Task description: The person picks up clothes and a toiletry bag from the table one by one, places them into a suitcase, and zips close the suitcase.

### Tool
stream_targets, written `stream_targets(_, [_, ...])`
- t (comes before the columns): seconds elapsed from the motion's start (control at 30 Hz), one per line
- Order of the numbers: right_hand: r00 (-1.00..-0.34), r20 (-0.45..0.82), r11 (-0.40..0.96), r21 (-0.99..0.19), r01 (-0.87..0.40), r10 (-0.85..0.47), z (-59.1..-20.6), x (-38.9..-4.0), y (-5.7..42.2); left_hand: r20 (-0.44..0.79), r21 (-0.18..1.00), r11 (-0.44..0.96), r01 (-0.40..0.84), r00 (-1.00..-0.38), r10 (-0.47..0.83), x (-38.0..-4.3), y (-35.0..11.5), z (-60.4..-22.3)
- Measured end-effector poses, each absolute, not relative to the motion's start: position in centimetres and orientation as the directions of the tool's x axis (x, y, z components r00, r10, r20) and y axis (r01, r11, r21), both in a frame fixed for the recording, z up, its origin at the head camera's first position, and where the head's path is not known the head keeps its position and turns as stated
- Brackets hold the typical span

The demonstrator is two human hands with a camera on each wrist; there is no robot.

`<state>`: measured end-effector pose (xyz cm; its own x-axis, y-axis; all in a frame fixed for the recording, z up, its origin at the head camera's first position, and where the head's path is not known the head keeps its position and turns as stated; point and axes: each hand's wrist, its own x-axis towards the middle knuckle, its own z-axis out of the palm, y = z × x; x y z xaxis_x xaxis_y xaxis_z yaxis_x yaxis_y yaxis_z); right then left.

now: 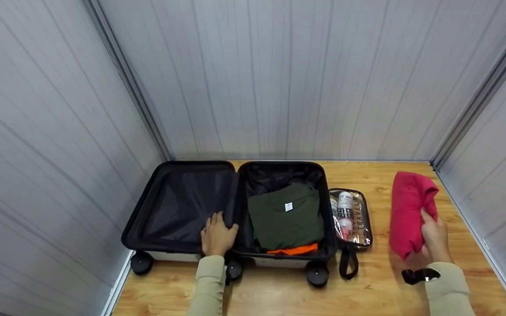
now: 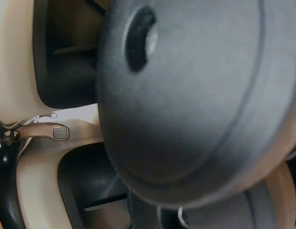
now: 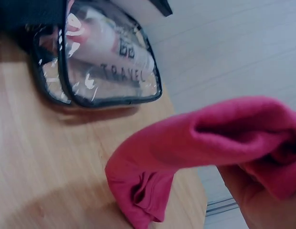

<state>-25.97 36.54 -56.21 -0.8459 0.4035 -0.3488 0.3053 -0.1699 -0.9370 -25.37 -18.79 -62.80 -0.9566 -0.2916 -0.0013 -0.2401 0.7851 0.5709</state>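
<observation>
An open suitcase (image 1: 126,232) lies on the floor with both black-lined halves facing up. In its right half sits a folded dark green shirt (image 1: 286,221) with a white label, and an orange cloth (image 1: 294,250) shows below it. My left hand (image 1: 218,235) rests with extended fingers on the left half, near the middle hinge. A black suitcase wheel (image 2: 195,95) fills most of the left wrist view. At the right, my right hand (image 1: 435,237) grips the side of a folded pink cloth (image 1: 406,215), which bends and droops in the right wrist view.
A clear toiletry pouch (image 1: 360,219) marked TRAVEL, holding white bottles, lies against the suitcase's right side. Its black strap (image 1: 348,263) trails toward me. Pale panel walls (image 1: 279,87) enclose the wooden floor (image 1: 279,294) at the back and both sides.
</observation>
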Motion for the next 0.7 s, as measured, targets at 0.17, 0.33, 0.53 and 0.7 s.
stream_targets(0.17, [-0.842,-0.376,-0.255,-0.921,0.294,0.387,-55.6,-26.1,36.5,-0.003,0.555,0.796,-0.241,-0.958,-0.288,-25.5,-18.8,-62.9])
stream_targets(0.33, [-0.845,-0.381,-0.266,-0.918,0.296,0.376,-55.2,-26.0,36.4,-0.009,0.536,0.806,-0.249,-0.957,-0.289,-25.5,-18.8,-62.9])
stream_targets(0.53, [-0.851,-0.364,-0.289,-0.92,0.265,0.379,-54.8,-25.8,36.4,-0.016,0.548,0.799,-0.249,-0.958,-0.287,-25.3,-18.8,-62.8])
stream_targets(0.7, [-0.857,-0.358,-0.344,-0.91,0.232,0.37,-54.4,-25.6,36.2,-0.01,0.575,0.782,-0.239,-0.958,-0.285,-25.2,-18.7,-62.7])
